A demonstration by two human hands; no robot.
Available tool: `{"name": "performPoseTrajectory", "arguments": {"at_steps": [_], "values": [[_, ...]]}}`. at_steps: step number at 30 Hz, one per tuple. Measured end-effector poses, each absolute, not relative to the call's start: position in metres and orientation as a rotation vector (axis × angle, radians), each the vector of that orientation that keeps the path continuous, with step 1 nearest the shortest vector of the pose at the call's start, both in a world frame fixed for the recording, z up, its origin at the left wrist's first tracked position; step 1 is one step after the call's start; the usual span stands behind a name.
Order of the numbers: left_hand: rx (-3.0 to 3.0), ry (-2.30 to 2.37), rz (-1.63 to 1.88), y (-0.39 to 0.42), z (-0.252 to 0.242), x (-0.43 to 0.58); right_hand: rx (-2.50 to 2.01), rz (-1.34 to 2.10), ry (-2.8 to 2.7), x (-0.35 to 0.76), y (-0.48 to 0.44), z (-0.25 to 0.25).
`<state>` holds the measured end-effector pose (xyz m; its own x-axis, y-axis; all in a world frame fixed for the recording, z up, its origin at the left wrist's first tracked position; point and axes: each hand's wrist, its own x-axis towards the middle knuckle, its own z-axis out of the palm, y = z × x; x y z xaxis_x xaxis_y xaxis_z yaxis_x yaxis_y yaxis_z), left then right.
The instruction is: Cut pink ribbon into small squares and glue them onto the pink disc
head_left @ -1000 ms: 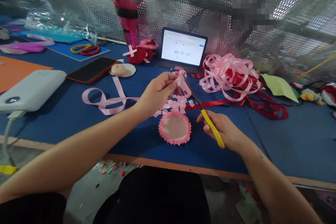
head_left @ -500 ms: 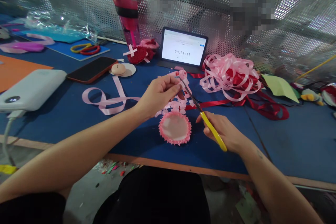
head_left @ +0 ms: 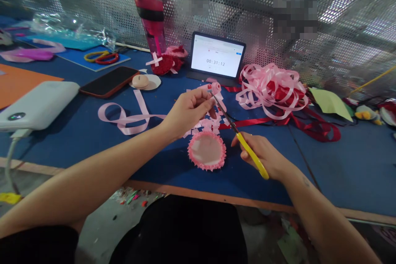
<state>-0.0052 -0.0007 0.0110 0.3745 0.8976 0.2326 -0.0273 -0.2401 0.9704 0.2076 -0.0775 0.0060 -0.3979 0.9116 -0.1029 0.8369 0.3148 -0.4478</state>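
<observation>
Scissors with yellow handles (head_left: 252, 154) sit in the right hand (head_left: 262, 154), its fingers wrapped around the handles, and the dark blades slant up and away to the left hand's fingertips. That left hand (head_left: 187, 109) is pinched narrow on pink ribbon (head_left: 141, 102) (its end is mostly hidden by the fingers), the rest of which lies in loose loops on the blue table (head_left: 154, 165) beside the left forearm. Under the blades, small cut pink bits (head_left: 206, 124) lie scattered, and just nearer the person is a round piece (head_left: 207, 150) with a frilled pink edge, lying flat between the two hands. Red ribbon (head_left: 256, 121) runs off toward a tangled heap of pink and red ribbon (head_left: 269, 82) on the right. Behind the hands a tablet (head_left: 216, 60) leans upright, reading 00:31:12, with a pink bottle (head_left: 151, 12) to its left; farther left lie a phone (head_left: 108, 82) and a white power bank (head_left: 40, 105).
</observation>
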Motion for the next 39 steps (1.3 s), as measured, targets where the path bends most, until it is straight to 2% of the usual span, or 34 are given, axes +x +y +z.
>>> {"name": "performPoseTrajectory", "arguments": {"at_steps": [8, 15, 21, 28, 39], "values": [[1.580, 0.817, 1.065, 0.000, 0.011, -0.005, -1.578, 0.674, -2.391, 0.206, -0.076, 0.005], [1.556, 0.814, 1.062, 0.000, 0.011, -0.005, -1.565, 0.825, -2.262, 0.211, -0.074, -0.002], [1.516, 0.787, 1.067, -0.001, 0.013, -0.004, -1.567, 0.711, -2.289, 0.213, -0.071, -0.005], [1.383, 0.648, 1.093, 0.001, 0.013, -0.005, -1.477, 0.792, -2.176, 0.215, -0.075, -0.003], [1.374, 0.718, 1.147, 0.003, 0.012, -0.004, -1.530, 0.685, -2.344, 0.214, -0.078, 0.004]]}}
